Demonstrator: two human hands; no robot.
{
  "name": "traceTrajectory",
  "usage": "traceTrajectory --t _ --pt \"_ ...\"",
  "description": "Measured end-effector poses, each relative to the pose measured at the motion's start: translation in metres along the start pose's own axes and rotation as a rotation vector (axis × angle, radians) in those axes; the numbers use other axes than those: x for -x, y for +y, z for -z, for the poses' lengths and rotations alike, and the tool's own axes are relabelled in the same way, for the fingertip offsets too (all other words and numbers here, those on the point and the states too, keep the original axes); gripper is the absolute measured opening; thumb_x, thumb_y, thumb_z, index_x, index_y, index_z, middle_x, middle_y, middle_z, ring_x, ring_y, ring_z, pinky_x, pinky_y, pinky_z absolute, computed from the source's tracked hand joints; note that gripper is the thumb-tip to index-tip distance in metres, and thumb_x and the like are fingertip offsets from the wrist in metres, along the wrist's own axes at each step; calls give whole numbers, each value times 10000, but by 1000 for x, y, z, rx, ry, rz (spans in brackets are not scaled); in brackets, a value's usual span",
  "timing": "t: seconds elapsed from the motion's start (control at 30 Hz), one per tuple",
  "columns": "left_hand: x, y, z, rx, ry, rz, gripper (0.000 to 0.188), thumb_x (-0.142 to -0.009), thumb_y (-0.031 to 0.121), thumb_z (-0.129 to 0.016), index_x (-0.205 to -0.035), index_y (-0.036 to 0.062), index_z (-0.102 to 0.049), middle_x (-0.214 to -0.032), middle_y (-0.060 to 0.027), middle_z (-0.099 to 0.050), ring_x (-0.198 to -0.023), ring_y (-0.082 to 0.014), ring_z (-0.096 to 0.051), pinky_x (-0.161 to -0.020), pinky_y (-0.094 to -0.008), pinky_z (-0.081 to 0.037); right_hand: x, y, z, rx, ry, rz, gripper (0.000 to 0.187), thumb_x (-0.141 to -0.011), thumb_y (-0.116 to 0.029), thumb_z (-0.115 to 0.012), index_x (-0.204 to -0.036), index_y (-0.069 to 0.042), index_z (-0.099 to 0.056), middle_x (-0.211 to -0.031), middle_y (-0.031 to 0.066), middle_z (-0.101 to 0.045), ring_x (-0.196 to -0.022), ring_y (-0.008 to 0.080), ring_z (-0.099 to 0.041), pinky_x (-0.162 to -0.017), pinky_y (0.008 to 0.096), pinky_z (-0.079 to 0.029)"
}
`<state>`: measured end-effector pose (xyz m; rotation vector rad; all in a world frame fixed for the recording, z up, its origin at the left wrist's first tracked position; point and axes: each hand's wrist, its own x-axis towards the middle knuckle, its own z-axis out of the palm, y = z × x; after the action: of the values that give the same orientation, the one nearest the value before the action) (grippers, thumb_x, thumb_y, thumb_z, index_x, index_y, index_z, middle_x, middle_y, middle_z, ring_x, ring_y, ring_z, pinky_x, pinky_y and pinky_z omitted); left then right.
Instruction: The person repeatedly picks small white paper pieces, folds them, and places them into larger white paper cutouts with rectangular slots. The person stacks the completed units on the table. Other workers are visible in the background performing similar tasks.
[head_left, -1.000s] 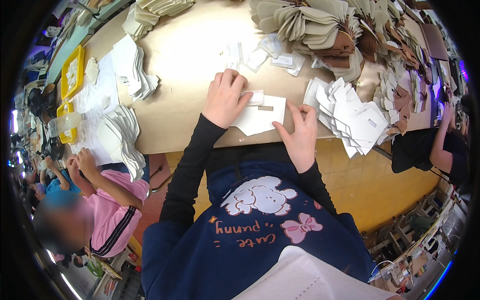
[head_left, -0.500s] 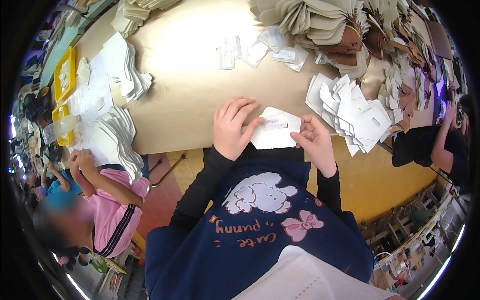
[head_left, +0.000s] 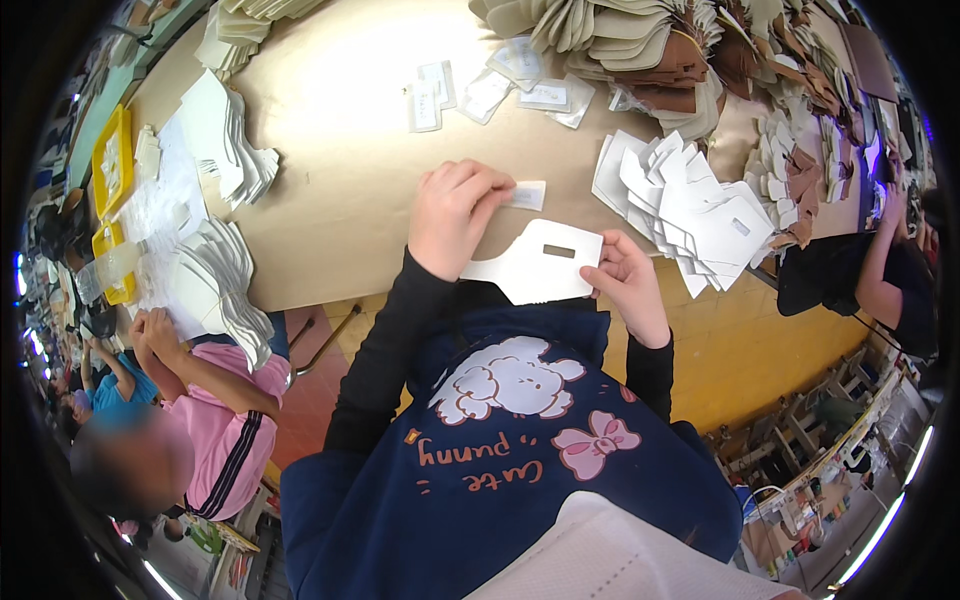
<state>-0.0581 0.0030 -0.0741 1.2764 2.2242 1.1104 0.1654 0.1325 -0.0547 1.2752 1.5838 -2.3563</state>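
My left hand [head_left: 452, 215] is closed, its thumb and fingers pinching one end of a small white label [head_left: 526, 195] with faint print, just above the table. A flat white cut panel [head_left: 535, 268] with a narrow tail at its left lies below it, over the table's near edge. Near its upper right corner the panel has a dark rectangular slot. My right hand [head_left: 632, 285] grips the panel's right edge, thumb on top. To the right is a fanned pile of white panels [head_left: 665, 195], one showing a similar slot.
Small clear packets [head_left: 545, 95] lie at the far middle of the brown table [head_left: 340, 220]. Stacks of beige and brown pieces [head_left: 640, 50] fill the far right. White stacks [head_left: 215, 280] and yellow trays [head_left: 113, 160] stand left, near a person in pink [head_left: 235, 400].
My left hand has taken the label off the panel and moved it up and away, uncovering the slot and the panel's tail. The right hand keeps its hold. The whole view has shifted slightly.
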Motion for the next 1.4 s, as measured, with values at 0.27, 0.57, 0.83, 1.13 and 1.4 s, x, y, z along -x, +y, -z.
traceTrajectory --t 0.27,0.57,0.83,1.13,1.4 --pt "14 -3 10 -283 112 -185 199 -801 63 -665 -985 124 -710 -1100 10 -680 -1044 -198 -610 -939 -395 -413 3 -4 0 615 -60 589 158 -821 -10 -708 -950 -31 -620 -991 85 -677 -818 256 -616 -728 319 -479" --pt "40 0 -7 -472 -14 -111 394 -829 39 -620 -1192 179 -679 -1352 107 -613 -1382 -220 -448 -1159 -631 -187 -38 -10 -43 964 -48 789 475 -895 -106 -650 -1346 -15 -532 -994 117 -675 -1417 410 -339 -1174 550 -210" --pt "40 0 -10 -525 -29 -53 424 -846 83 -625 -1233 253 -652 -1377 147 -579 -1408 -226 -406 -1127 -734 -120 -34 -5 -40 1048 -26 816 555 -908 -104 -628 -1426 -5 -455 -1325 106 -608 -1378 413 -404 -1170 574 -196" --pt "43 2 -5 -532 -102 -56 492 -883 53 -590 -1309 300 -613 -1446 138 -519 -1425 -234 -392 -1093 -774 -81 -34 -6 -40 959 -32 797 534 -895 -81 -624 -1406 -13 -487 -1169 119 -660 -1360 406 -438 -1171 554 -214" --pt "43 1 -5 -581 -91 -85 412 -860 92 -629 -1229 275 -635 -1468 114 -493 -1420 -218 -386 -1074 -796 -121 -34 -6 -35 947 -78 796 425 -905 -103 -622 -1312 -6 -551 -1276 139 -626 -1319 403 -462 -1128 535 -291"
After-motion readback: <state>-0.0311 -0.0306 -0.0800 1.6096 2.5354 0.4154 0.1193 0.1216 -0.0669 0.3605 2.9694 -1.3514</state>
